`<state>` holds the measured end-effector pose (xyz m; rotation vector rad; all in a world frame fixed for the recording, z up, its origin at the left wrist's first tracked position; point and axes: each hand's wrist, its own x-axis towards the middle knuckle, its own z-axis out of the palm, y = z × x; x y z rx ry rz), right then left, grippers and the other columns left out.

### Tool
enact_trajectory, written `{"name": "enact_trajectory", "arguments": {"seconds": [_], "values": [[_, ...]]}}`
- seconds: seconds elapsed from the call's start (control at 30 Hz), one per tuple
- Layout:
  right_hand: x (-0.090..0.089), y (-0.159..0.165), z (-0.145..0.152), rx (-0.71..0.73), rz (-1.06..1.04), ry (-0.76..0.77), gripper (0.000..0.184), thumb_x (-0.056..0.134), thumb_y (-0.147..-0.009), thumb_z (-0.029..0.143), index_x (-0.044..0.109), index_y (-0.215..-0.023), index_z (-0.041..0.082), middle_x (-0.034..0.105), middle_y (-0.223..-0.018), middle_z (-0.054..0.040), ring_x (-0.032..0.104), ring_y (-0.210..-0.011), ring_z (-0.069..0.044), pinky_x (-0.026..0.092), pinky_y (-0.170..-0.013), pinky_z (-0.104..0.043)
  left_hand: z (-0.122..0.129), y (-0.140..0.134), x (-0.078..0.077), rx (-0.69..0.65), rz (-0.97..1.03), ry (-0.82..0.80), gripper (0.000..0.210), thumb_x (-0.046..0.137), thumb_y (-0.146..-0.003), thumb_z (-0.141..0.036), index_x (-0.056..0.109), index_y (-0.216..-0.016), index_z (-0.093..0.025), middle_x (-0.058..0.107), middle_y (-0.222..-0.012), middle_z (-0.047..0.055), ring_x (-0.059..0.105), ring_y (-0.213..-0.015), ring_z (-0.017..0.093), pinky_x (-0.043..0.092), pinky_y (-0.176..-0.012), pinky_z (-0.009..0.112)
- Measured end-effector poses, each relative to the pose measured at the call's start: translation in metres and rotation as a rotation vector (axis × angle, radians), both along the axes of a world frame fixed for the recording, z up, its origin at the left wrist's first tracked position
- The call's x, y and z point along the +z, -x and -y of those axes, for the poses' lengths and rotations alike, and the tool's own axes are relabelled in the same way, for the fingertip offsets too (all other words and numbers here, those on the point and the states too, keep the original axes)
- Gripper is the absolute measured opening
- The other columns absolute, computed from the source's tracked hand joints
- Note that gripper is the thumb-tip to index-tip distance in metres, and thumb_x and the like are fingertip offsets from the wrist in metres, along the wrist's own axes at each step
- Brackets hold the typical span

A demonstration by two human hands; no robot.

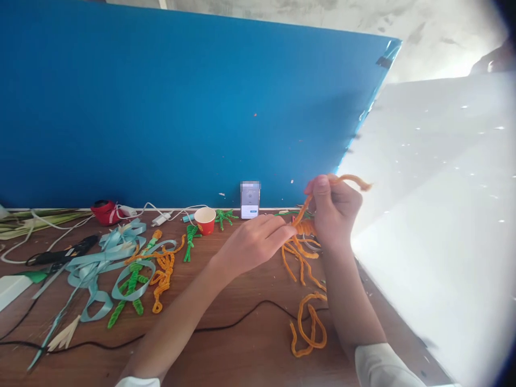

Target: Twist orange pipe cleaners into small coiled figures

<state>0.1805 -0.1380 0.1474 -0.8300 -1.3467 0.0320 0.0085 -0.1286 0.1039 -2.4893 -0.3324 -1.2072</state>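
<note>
Between my two hands is an orange fuzzy cord (303,211), like a pipe cleaner. My right hand (336,212) pinches it, and its free end sticks out to the right. My left hand (258,242) is closed around the lower part, close to a coiled orange bundle (305,228). Several orange strands (300,258) hang or lie below the hands. Nearer to me, a loose looped orange cord (312,338) rests on the table. My left fingertips are partly hidden.
On the wooden table (242,333) lie light blue ribbon (97,263), green twisted figures (131,285) and an orange one (163,277). A red paper cup (205,220) and a phone (250,200) stand along the blue panel (181,107). A black cable (226,325) crosses the front.
</note>
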Motion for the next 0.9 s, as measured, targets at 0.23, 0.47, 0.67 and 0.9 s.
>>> {"name": "enact_trajectory", "arguments": {"seconds": [0.23,0.47,0.67,0.9], "values": [[0.003,-0.002,0.006,0.162,-0.059,0.123,0.048,0.051,-0.098,0.053,0.063,-0.066,0.019,0.051,-0.054,0.0017,0.046,-0.047,-0.009,0.034,-0.046,-0.025,0.005,-0.003,0.001,0.005,0.1,-0.204,0.012,0.06,-0.09,-0.009,0.055,-0.09,-0.02,0.066,-0.077,-0.001,0.055,-0.065,0.01,0.042,-0.061,0.025],[0.003,-0.006,-0.008,0.447,-0.094,0.433,0.052,0.06,-0.091,0.058,0.053,-0.058,0.019,0.03,-0.046,0.0064,0.026,-0.041,-0.006,0.019,-0.04,-0.025,0.021,0.001,0.009,0.007,-0.005,-0.265,0.018,0.062,-0.085,-0.004,0.053,-0.08,-0.019,0.058,-0.068,-0.002,0.047,-0.062,0.011,0.039,-0.06,0.026],[0.003,-0.001,-0.015,0.399,-0.064,0.431,0.058,0.062,-0.087,0.062,0.045,-0.053,0.019,0.027,-0.049,0.006,0.022,-0.046,-0.007,0.016,-0.043,-0.027,0.02,-0.001,0.01,0.01,-0.016,-0.269,0.02,0.06,-0.087,-0.005,0.052,-0.075,-0.019,0.056,-0.066,-0.003,0.046,-0.061,0.011,0.039,-0.059,0.027],[-0.006,0.001,-0.031,0.322,-0.075,0.391,0.059,0.061,-0.086,0.065,0.044,-0.054,0.019,0.028,-0.05,0.0057,0.022,-0.048,-0.007,0.015,-0.045,-0.027,0.016,0.003,0.012,0.086,-0.044,-0.273,0.016,0.061,-0.088,-0.005,0.054,-0.082,-0.018,0.06,-0.069,-0.003,0.05,-0.061,0.011,0.04,-0.059,0.026]]}}
